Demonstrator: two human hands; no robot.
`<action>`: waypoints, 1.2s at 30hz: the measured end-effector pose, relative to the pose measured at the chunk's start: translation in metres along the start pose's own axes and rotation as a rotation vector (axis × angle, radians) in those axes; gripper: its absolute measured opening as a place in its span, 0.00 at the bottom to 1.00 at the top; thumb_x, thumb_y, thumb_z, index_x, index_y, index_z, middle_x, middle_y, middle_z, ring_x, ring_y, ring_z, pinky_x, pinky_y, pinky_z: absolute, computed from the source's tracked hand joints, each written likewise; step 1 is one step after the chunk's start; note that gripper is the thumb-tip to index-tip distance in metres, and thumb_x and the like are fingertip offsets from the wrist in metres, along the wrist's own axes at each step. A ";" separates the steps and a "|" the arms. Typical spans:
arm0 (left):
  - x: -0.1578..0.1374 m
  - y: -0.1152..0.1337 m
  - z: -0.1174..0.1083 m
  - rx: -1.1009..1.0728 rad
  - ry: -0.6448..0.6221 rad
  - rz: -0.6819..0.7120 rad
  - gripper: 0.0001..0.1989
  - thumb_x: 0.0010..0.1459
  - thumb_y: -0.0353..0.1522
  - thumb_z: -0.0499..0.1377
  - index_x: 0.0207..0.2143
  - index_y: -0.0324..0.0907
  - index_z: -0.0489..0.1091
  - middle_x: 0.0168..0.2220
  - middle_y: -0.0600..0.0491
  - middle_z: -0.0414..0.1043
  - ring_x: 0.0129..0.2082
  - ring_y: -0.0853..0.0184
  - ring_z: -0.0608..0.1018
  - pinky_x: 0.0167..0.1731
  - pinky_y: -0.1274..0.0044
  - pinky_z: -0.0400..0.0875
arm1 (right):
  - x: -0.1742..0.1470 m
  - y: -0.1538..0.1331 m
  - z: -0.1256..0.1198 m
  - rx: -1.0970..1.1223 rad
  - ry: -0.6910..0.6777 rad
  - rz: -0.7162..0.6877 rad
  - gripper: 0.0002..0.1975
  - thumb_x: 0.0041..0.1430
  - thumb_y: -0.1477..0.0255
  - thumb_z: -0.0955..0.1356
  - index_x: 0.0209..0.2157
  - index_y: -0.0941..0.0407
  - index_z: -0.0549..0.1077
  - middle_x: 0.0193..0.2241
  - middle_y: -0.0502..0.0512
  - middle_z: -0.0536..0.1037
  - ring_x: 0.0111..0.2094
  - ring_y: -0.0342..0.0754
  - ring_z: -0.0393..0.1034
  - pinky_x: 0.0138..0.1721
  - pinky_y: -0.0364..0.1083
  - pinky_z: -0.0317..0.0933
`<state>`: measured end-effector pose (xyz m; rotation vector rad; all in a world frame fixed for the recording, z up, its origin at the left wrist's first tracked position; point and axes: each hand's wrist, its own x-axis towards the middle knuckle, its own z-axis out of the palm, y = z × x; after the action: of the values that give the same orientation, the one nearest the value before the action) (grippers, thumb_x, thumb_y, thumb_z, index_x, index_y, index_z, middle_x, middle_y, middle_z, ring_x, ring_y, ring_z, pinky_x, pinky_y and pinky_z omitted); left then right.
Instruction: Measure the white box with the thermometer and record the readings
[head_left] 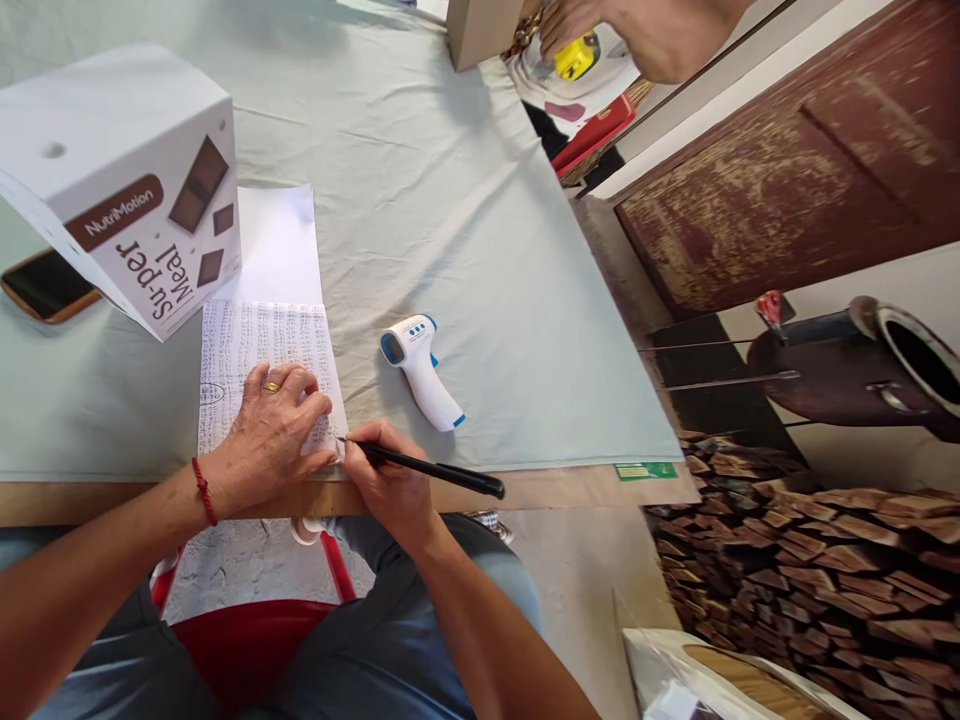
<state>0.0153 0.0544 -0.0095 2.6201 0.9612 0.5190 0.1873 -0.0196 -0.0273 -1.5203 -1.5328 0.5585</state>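
The pen (450,474) has its tip at the paper's (259,325) near right corner, its long axis slanting rightward off the paper, and is pinched in the fingers of the right hand (391,490), the nearer hand to it. The left hand (270,435) rests on the paper's written part, fingers half-curled and grasping nothing visible. On the desk (540,350), the thermometer (424,375) lies right of the paper, the box (161,230) and phone (49,288) left.
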 end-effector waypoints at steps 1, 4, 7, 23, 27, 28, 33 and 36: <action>0.000 0.000 0.000 -0.004 0.004 0.001 0.10 0.56 0.35 0.62 0.40 0.40 0.71 0.47 0.41 0.69 0.53 0.48 0.69 0.56 0.51 0.60 | 0.000 0.000 0.000 0.005 0.013 0.001 0.05 0.56 0.75 0.64 0.27 0.54 0.69 0.20 0.47 0.70 0.22 0.42 0.63 0.26 0.42 0.62; 0.000 0.000 0.001 0.002 -0.002 -0.001 0.11 0.56 0.35 0.62 0.40 0.39 0.71 0.48 0.41 0.69 0.54 0.47 0.68 0.56 0.50 0.59 | -0.001 0.001 0.001 0.014 0.038 0.000 0.06 0.56 0.75 0.64 0.26 0.54 0.69 0.20 0.46 0.70 0.22 0.42 0.63 0.26 0.42 0.61; 0.000 0.001 0.000 0.013 -0.020 -0.008 0.11 0.56 0.35 0.62 0.41 0.40 0.71 0.48 0.41 0.69 0.54 0.48 0.68 0.57 0.51 0.59 | 0.000 0.001 0.000 0.002 0.036 -0.004 0.06 0.56 0.76 0.64 0.26 0.54 0.70 0.20 0.46 0.70 0.22 0.42 0.64 0.27 0.42 0.62; 0.001 0.000 -0.001 0.003 -0.025 -0.001 0.14 0.55 0.35 0.65 0.42 0.38 0.71 0.48 0.41 0.69 0.53 0.48 0.69 0.58 0.51 0.57 | 0.035 0.017 -0.019 -0.200 -0.027 -0.250 0.14 0.65 0.77 0.61 0.46 0.52 0.75 0.40 0.55 0.76 0.43 0.49 0.73 0.45 0.48 0.69; -0.002 -0.004 -0.005 0.007 -0.043 0.012 0.14 0.53 0.35 0.66 0.41 0.39 0.71 0.47 0.42 0.69 0.53 0.49 0.69 0.57 0.52 0.58 | 0.064 0.033 -0.014 -0.424 -0.091 -0.304 0.22 0.64 0.81 0.59 0.54 0.51 0.74 0.46 0.58 0.76 0.48 0.54 0.70 0.52 0.54 0.67; -0.003 -0.006 -0.007 0.008 -0.054 0.017 0.14 0.53 0.34 0.66 0.40 0.39 0.71 0.47 0.43 0.70 0.53 0.49 0.69 0.57 0.53 0.59 | 0.069 0.035 -0.011 -0.466 -0.094 -0.320 0.24 0.64 0.82 0.59 0.55 0.51 0.73 0.48 0.59 0.75 0.48 0.55 0.69 0.53 0.56 0.66; -0.010 -0.023 -0.019 0.007 -0.095 0.019 0.16 0.49 0.33 0.68 0.40 0.40 0.73 0.46 0.44 0.71 0.50 0.50 0.71 0.54 0.54 0.62 | 0.075 0.035 -0.009 -0.599 0.034 -0.364 0.24 0.63 0.83 0.58 0.55 0.54 0.73 0.53 0.63 0.72 0.51 0.56 0.66 0.54 0.56 0.64; -0.016 -0.040 -0.035 -0.050 -0.105 -0.013 0.16 0.49 0.35 0.68 0.40 0.42 0.72 0.44 0.47 0.73 0.48 0.52 0.73 0.53 0.56 0.64 | 0.070 0.034 -0.022 -0.719 0.199 -0.165 0.20 0.63 0.73 0.65 0.57 0.56 0.71 0.55 0.67 0.69 0.52 0.60 0.64 0.53 0.59 0.62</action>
<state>-0.0327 0.0783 0.0023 2.5668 0.9204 0.3933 0.2340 0.0461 -0.0250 -1.8705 -1.7712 -0.2763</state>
